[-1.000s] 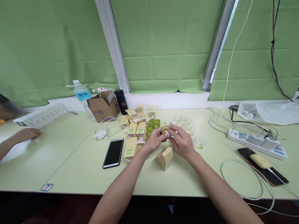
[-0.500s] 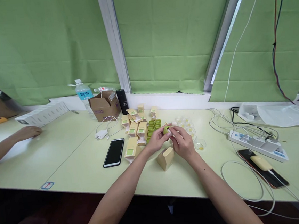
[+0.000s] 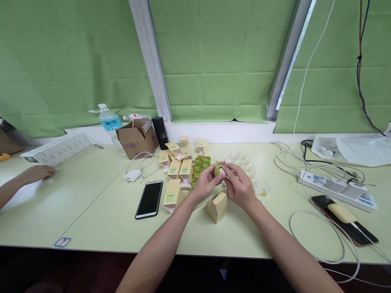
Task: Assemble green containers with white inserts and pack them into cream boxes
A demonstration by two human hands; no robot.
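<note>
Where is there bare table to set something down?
Free: a wide patch between the co-worker's hand and the white-edged phone, and a smaller one between the clear cups and the power strip. Crowded: beyond the left hand, where cartons and green cups bunch together.

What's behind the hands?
Just beyond the left hand: rows of green containers. Beyond the right hand: clear plastic cups, some with yellow in them. Anything directly behind the hands and the green piece they hold is covered.
</note>
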